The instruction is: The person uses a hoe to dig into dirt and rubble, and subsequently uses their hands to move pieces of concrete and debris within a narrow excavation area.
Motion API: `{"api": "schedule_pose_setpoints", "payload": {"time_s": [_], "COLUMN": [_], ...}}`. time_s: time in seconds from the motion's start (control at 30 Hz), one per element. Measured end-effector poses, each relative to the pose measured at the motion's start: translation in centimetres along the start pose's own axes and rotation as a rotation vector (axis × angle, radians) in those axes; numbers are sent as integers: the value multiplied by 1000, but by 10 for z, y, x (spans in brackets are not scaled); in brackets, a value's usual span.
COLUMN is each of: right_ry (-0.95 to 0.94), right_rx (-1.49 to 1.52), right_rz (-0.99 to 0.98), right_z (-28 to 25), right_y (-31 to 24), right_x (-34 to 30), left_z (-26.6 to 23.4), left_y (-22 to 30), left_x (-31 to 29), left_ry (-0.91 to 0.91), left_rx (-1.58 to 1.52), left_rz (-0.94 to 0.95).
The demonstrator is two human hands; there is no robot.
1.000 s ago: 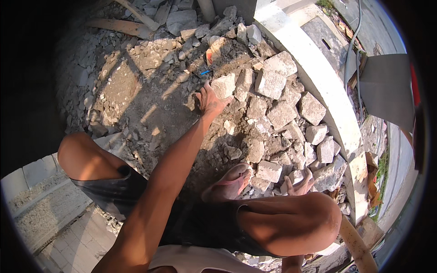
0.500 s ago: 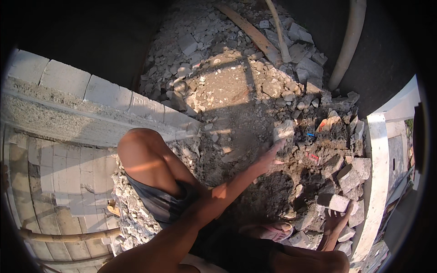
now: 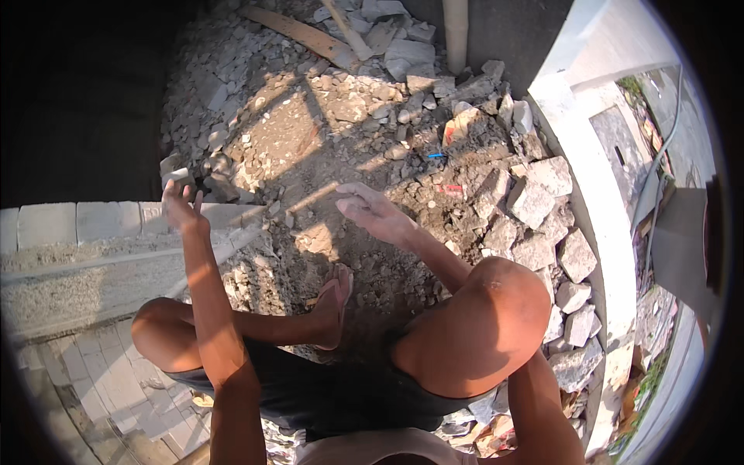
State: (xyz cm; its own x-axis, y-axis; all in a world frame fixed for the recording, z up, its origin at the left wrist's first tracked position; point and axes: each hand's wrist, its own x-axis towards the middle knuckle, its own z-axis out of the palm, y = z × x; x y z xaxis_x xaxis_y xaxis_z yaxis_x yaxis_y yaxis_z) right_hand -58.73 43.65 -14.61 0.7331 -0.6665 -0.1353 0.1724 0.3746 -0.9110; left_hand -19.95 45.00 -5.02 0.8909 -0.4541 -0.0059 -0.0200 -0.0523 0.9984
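My left hand (image 3: 183, 208) is raised above the low block wall (image 3: 116, 225), its fingers spread. Just past its fingertips shows a pale lump of rubble (image 3: 176, 177); whether they touch I cannot tell. Coated in pale dust, my right hand (image 3: 377, 215) is held out over the dirt in front of my bent right knee. Its fingers are stretched forward and nothing shows in them. A sunlit chunk (image 3: 318, 239) lies on the ground between the two hands, nearer the right one. My foot in a pink flip-flop (image 3: 341, 291) stands below it.
Broken concrete blocks (image 3: 535, 203) are heaped along the white curved ledge (image 3: 601, 232) at right. Rubble covers the ground ahead, with a wooden plank (image 3: 302, 35) and a pole (image 3: 457, 35) farther off. A blue scrap (image 3: 436, 156) lies in the dirt.
My left hand has swung from the rubble at centre right to the wall at left. My right hand has left the pale block by the ledge and come forward to the middle. The view has turned.
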Motion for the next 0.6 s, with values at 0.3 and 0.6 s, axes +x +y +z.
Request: {"api": "schedule_pose_setpoints", "payload": {"time_s": [0.3,0.6], "right_ry": [1524,1531], "right_rx": [-783,-1002], "right_rz": [145,622], "right_z": [-29,-140], "right_y": [103,129], "right_x": [-367,-443], "left_z": [98,270], "left_y": [-149,-148], "left_x": [-199,-417], "left_ry": [-1113,-1736], "left_rx": [563,954], "left_rz": [-305,1446]}}
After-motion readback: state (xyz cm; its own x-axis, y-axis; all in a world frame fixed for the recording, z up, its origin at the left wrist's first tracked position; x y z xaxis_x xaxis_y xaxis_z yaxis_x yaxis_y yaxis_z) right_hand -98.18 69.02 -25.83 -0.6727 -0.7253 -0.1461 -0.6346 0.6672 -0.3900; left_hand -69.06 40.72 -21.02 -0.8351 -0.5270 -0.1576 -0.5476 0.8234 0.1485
